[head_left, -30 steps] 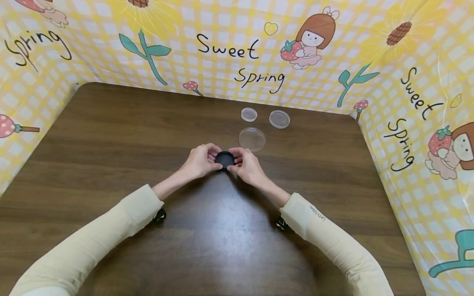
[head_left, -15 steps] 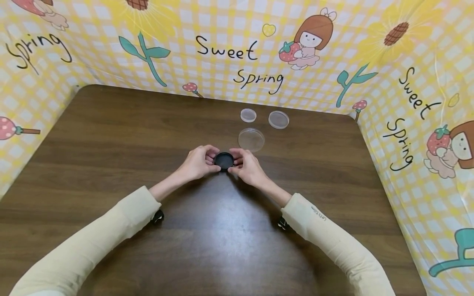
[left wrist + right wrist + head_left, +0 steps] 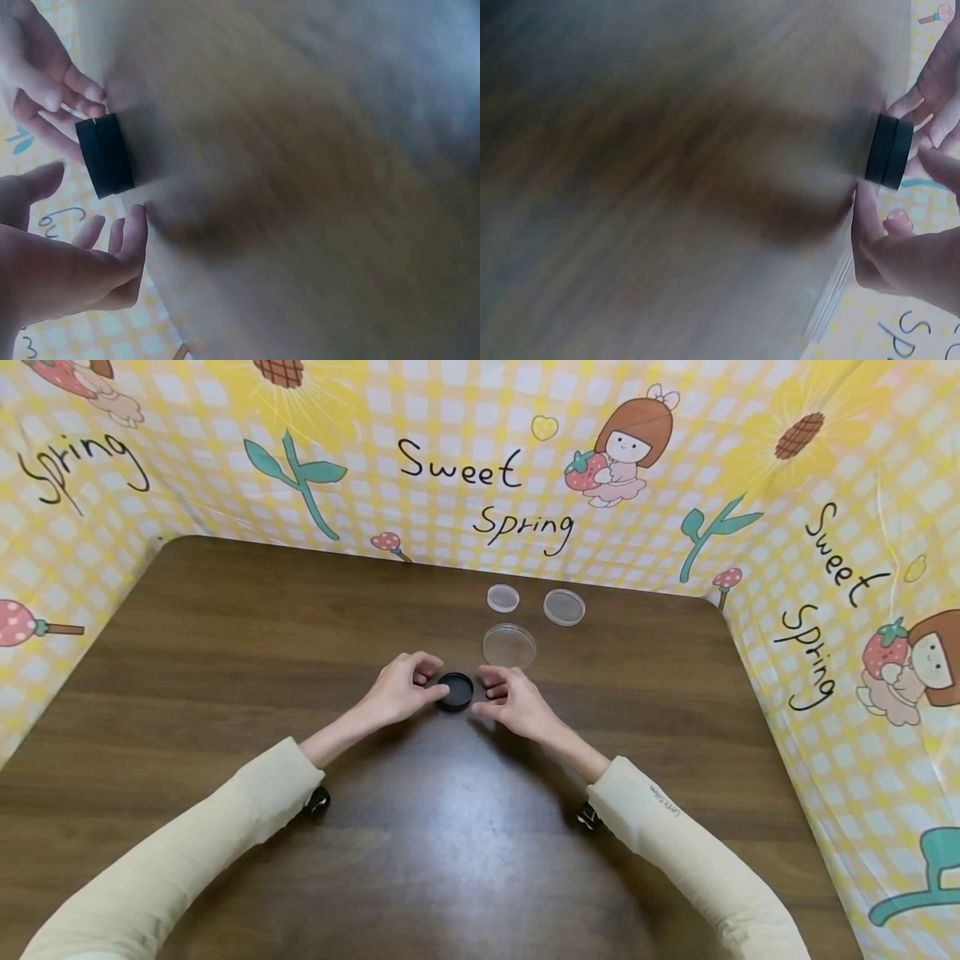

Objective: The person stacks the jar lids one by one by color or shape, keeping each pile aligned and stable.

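A black, shallow round dish-like piece (image 3: 455, 692) with a raised rim rests on the table in the head view. Both wrist views show its side with a seam around it, as in two stacked halves; in the right wrist view its side (image 3: 889, 151) faces the camera. My left hand (image 3: 399, 690) is on its left, fingers loosely bent and parted, the thumb tip overlapping the rim. On the other side, my right hand (image 3: 517, 700) stands a small gap away, thumb and fingers spread. The left wrist view has my left hand (image 3: 82, 262) below the black piece (image 3: 105, 156).
Beyond the hands lie three clear round dishes: a large one (image 3: 509, 646), a small one (image 3: 502, 598) and a medium one (image 3: 564, 607). The brown wooden table (image 3: 247, 610) ends at a yellow checked cloth wall (image 3: 442, 410) at the back and sides.
Both hands have loosened from the black round piece. The right hand has drawn away to the right; the left thumb has lifted to overlap the rim. The clear dishes have not moved.
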Demonstrator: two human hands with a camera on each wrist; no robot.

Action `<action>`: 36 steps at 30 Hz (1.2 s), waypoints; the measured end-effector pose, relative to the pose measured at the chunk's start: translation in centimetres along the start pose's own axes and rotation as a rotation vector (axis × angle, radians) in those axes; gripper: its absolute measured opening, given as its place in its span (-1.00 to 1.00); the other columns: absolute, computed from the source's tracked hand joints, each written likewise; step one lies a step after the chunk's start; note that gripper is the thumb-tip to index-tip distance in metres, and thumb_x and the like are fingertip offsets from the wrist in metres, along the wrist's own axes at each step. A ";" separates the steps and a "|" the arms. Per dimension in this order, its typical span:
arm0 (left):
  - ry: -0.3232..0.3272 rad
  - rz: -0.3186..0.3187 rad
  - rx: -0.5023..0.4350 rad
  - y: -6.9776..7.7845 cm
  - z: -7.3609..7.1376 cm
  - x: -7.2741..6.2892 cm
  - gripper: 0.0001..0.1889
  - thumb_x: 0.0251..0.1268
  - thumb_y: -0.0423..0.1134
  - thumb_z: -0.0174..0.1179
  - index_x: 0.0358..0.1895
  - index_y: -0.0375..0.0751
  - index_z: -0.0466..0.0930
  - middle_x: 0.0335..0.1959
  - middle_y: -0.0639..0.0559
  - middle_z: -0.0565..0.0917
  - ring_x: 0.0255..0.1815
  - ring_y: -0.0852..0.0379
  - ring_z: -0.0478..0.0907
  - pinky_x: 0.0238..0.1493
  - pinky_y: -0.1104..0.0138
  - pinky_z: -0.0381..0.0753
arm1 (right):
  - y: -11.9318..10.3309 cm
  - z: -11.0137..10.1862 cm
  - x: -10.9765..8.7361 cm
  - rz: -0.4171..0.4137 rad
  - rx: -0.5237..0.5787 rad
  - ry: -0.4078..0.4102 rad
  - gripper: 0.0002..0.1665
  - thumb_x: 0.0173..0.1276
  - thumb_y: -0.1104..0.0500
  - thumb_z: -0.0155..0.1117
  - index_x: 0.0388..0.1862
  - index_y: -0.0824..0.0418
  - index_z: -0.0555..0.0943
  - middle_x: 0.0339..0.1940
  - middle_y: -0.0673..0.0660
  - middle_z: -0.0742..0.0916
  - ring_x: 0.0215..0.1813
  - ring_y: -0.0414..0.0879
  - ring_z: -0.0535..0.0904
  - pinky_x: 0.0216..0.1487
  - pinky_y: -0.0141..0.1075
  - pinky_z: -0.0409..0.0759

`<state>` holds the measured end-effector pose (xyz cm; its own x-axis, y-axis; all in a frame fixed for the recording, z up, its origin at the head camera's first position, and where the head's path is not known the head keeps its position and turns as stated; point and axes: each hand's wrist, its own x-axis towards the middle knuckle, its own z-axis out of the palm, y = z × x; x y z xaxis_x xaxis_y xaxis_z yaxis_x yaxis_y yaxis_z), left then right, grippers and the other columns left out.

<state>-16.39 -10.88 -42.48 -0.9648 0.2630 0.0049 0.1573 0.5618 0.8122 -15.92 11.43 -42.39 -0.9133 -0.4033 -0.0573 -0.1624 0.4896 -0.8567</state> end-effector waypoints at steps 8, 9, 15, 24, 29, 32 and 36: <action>0.026 -0.021 0.017 -0.5 -0.9 1.8 -0.65 0.34 -0.27 0.20 0.10 -0.39 0.54 -0.05 -0.27 0.59 -0.06 -0.13 0.50 0.03 0.10 0.48 | 1.2 -2.5 -0.5 -0.003 -0.040 0.036 -0.34 0.24 0.31 0.40 0.30 0.43 0.42 0.10 0.36 0.53 0.02 0.14 0.59 0.05 -0.20 0.59; 0.033 -0.021 0.014 -0.7 -1.0 2.1 -0.66 0.35 -0.28 0.19 0.10 -0.40 0.54 -0.05 -0.27 0.59 -0.05 -0.14 0.50 0.04 0.10 0.48 | 1.2 -3.0 -0.5 -0.008 -0.055 0.048 -0.34 0.24 0.30 0.40 0.29 0.43 0.42 0.09 0.36 0.53 0.02 0.15 0.59 0.05 -0.18 0.58; 0.047 -0.025 -0.001 -1.4 -1.2 3.8 -0.67 0.36 -0.32 0.16 0.12 -0.40 0.53 0.02 -0.28 0.55 -0.01 -0.16 0.49 0.08 0.07 0.46 | 2.4 -6.8 0.1 -0.009 -0.111 0.150 -0.33 0.20 0.34 0.42 0.27 0.46 0.42 0.05 0.39 0.56 0.02 0.21 0.58 0.12 -0.05 0.51; -0.032 -0.008 -0.017 -0.3 -0.6 6.4 -0.60 0.30 -0.34 0.23 0.18 -0.35 0.48 0.07 -0.29 0.52 0.02 -0.16 0.52 0.08 0.07 0.50 | 5.0 -9.4 1.3 0.015 -0.028 0.090 -0.29 0.24 0.38 0.37 0.35 0.46 0.33 0.18 0.42 0.45 0.16 0.25 0.48 0.21 -0.03 0.47; -0.099 0.027 0.013 0.7 0.2 8.0 -0.51 0.23 -0.36 0.28 0.24 -0.36 0.43 0.10 -0.34 0.51 0.02 -0.17 0.55 0.09 0.09 0.51 | 5.8 -9.8 2.2 -0.023 0.028 0.015 -0.20 0.23 0.45 0.34 0.41 0.48 0.23 0.26 0.45 0.30 0.24 0.31 0.38 0.24 -0.02 0.45; -0.129 0.041 0.042 1.0 0.7 8.9 -0.46 0.17 -0.38 0.31 0.25 -0.39 0.42 0.09 -0.37 0.49 0.01 -0.18 0.56 0.09 0.09 0.51 | 5.9 -9.6 3.0 -0.029 0.046 -0.026 -0.15 0.21 0.48 0.34 0.43 0.50 0.17 0.30 0.45 0.25 0.26 0.32 0.35 0.23 -0.03 0.46; -0.164 0.036 0.051 1.5 1.3 9.8 -0.40 0.12 -0.38 0.35 0.26 -0.40 0.40 0.11 -0.38 0.46 0.04 -0.18 0.55 0.11 0.11 0.50 | 4.9 -9.3 3.5 -0.029 0.033 -0.055 -0.12 0.19 0.51 0.34 0.43 0.55 0.12 0.31 0.51 0.25 0.25 0.36 0.35 0.23 0.01 0.45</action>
<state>-25.32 -6.39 -41.98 -0.9116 0.4059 -0.0648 0.2060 0.5875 0.7826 -23.35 19.60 -41.99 -0.8863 -0.4593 -0.0592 -0.1756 0.4515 -0.8748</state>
